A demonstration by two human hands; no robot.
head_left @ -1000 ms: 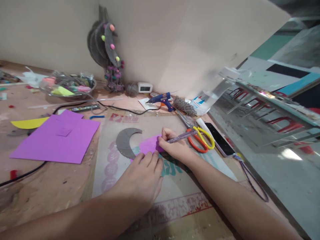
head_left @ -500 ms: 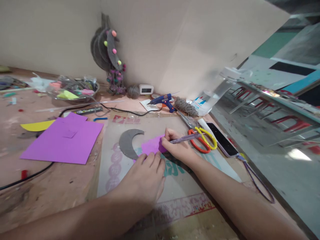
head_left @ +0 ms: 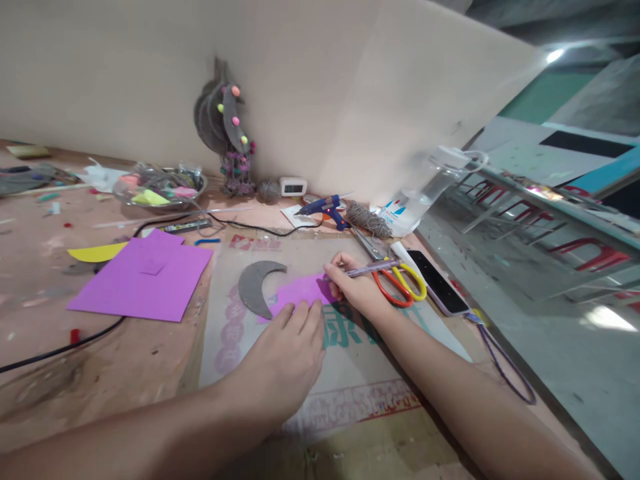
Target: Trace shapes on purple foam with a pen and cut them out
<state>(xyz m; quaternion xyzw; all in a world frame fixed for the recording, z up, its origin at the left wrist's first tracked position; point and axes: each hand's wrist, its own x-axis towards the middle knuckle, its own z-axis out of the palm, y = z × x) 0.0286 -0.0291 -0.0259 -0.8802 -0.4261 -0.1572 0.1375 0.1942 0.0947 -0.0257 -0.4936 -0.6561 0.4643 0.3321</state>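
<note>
Tracing crescent (head_left: pixel 258 285) onto purple foam (head_left: pixel 300 292)

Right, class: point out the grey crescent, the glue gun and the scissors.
grey crescent (head_left: pixel 253 290): head view, middle of its curved body.
glue gun (head_left: pixel 326 206): head view, on the blue barrel.
scissors (head_left: pixel 400 283): head view, on the orange and yellow handle loops.

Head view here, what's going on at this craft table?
A person is working at a cluttered craft table. The left hand lies flat, fingertips pressing down a small purple foam piece beside a grey crescent cutout. The right hand holds a pen with its tip at that piece's right edge. Red-and-yellow scissors, a phone and a blue glue gun lie nearby; a larger purple sheet lies to the left.
</note>
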